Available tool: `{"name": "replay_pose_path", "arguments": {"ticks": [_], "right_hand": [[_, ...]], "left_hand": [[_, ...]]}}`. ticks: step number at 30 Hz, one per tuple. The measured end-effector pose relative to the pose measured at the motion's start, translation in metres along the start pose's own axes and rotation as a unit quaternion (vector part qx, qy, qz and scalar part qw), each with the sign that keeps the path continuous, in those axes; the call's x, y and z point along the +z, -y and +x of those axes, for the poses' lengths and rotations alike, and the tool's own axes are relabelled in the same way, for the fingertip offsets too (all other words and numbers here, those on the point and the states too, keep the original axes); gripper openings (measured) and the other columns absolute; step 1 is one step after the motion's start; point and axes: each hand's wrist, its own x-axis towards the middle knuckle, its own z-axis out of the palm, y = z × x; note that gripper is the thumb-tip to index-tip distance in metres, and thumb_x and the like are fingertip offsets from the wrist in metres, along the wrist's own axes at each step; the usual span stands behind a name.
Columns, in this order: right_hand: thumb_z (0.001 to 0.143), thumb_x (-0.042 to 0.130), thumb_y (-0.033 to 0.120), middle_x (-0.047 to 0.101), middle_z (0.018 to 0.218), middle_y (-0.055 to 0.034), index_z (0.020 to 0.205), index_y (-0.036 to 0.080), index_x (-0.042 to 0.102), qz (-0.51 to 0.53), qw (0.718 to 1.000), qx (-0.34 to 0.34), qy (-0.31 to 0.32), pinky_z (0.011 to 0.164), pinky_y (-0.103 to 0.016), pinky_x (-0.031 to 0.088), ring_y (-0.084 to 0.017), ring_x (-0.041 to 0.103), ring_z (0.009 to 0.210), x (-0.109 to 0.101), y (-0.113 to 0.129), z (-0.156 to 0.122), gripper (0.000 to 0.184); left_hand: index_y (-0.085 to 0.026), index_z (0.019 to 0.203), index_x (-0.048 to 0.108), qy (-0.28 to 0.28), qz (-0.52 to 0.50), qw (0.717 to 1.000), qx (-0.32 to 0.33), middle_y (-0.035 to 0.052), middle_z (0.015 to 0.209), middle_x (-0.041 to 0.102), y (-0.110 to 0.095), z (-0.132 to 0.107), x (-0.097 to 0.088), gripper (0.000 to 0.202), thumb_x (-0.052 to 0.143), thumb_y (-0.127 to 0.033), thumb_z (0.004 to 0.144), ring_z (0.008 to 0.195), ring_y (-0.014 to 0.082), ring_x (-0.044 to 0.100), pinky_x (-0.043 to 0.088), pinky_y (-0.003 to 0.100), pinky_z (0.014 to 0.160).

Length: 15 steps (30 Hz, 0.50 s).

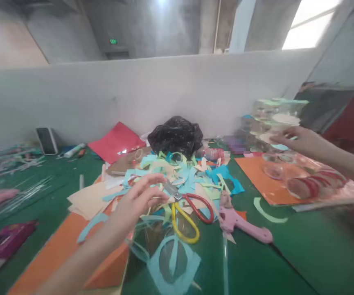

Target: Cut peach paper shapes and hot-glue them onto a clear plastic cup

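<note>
My left hand (144, 196) reaches over the heap of paper scraps with its fingers loosely spread. Its fingertips are beside the blades of the scissors (174, 192); whether they touch is unclear. One handle loop is red and the other yellow, and they stand apart. At the right, my right hand (295, 138) is at a stack of clear plastic and paper pieces (258, 127). Its thumb and fingers come together in a pinch, smeared by motion. A pale round piece (266, 137) lies at the fingertips, but whether it is gripped does not show.
A pink glue gun (244, 225) with a trailing cord lies right of the scissors. Behind the scraps sits a black plastic bag (176, 136). Orange sheets (57, 254) are at the left, and a red-striped roll (314, 183) lies under my right forearm. A low wall (103, 98) bounds the back.
</note>
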Motion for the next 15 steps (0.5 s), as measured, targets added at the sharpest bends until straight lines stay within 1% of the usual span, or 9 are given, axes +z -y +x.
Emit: {"name": "replay_pose_path", "arguments": {"ticks": [4, 5, 6, 9, 11, 13, 15], "right_hand": [[0.07, 0.048, 0.071, 0.068, 0.094, -0.0175, 0.083, 0.017, 0.06, -0.054, 0.995, 0.081, -0.014, 0.074, -0.04, 0.045, -0.033, 0.063, 0.084, -0.011, -0.046, 0.0, 0.056], [0.071, 0.047, 0.071, 0.068, 0.097, -0.0192, 0.085, 0.017, 0.06, -0.058, 0.993, 0.104, -0.018, 0.075, -0.04, 0.045, -0.034, 0.063, 0.086, -0.012, -0.057, -0.001, 0.057], [0.071, 0.046, 0.072, 0.068, 0.1, -0.02, 0.087, 0.018, 0.06, -0.06, 0.991, 0.114, -0.021, 0.075, -0.04, 0.045, -0.035, 0.064, 0.088, -0.011, -0.068, -0.001, 0.058], [0.073, 0.043, 0.074, 0.068, 0.103, -0.023, 0.089, 0.016, 0.062, -0.088, 0.988, 0.127, -0.008, 0.079, -0.041, 0.045, -0.037, 0.063, 0.095, -0.005, -0.097, -0.003, 0.063], [0.077, 0.044, 0.07, 0.068, 0.111, -0.0247, 0.096, 0.013, 0.064, -0.096, 0.986, 0.136, -0.003, 0.082, -0.04, 0.044, -0.038, 0.063, 0.1, -0.001, -0.111, -0.005, 0.063], [0.081, 0.049, 0.062, 0.068, 0.116, -0.0244, 0.101, 0.011, 0.067, -0.101, 0.985, 0.137, 0.011, 0.082, -0.039, 0.044, -0.037, 0.063, 0.102, 0.003, -0.121, -0.006, 0.058], [0.081, 0.058, 0.054, 0.072, 0.106, -0.0211, 0.097, 0.011, 0.072, -0.131, 0.986, 0.105, 0.008, 0.078, -0.036, 0.045, -0.032, 0.067, 0.093, 0.005, -0.125, -0.007, 0.048]], "left_hand": [[-0.023, 0.101, 0.066, -0.052, -0.02, 0.998, 0.016, 0.0066, 0.114, 0.063, 0.009, -0.011, -0.02, 0.028, 0.066, -0.04, 0.079, 0.085, 0.0191, 0.066, 0.055, 0.038, 0.088], [-0.022, 0.1, 0.066, -0.067, -0.028, 0.997, 0.02, 0.0064, 0.112, 0.063, 0.012, -0.013, -0.025, 0.028, 0.067, -0.041, 0.078, 0.082, 0.0185, 0.066, 0.056, 0.037, 0.086], [-0.022, 0.099, 0.066, -0.082, -0.035, 0.996, 0.025, 0.0063, 0.11, 0.063, 0.013, -0.015, -0.03, 0.029, 0.067, -0.042, 0.078, 0.08, 0.0181, 0.066, 0.057, 0.037, 0.083], [-0.021, 0.097, 0.065, -0.112, -0.048, 0.992, 0.039, 0.0063, 0.107, 0.063, 0.016, -0.018, -0.043, 0.031, 0.068, -0.044, 0.078, 0.077, 0.0177, 0.065, 0.057, 0.036, 0.079], [-0.021, 0.097, 0.065, -0.128, -0.051, 0.989, 0.053, 0.0054, 0.105, 0.062, 0.016, -0.015, -0.049, 0.03, 0.069, -0.043, 0.077, 0.077, 0.0176, 0.065, 0.056, 0.036, 0.079], [-0.021, 0.096, 0.064, -0.145, -0.055, 0.986, 0.065, 0.0042, 0.101, 0.062, 0.016, -0.01, -0.05, 0.028, 0.069, -0.041, 0.077, 0.078, 0.0172, 0.064, 0.056, 0.035, 0.078], [-0.021, 0.095, 0.064, -0.159, -0.06, 0.983, 0.07, 0.0031, 0.096, 0.062, 0.016, -0.003, -0.048, 0.026, 0.069, -0.04, 0.077, 0.076, 0.0163, 0.063, 0.056, 0.033, 0.077]]}}
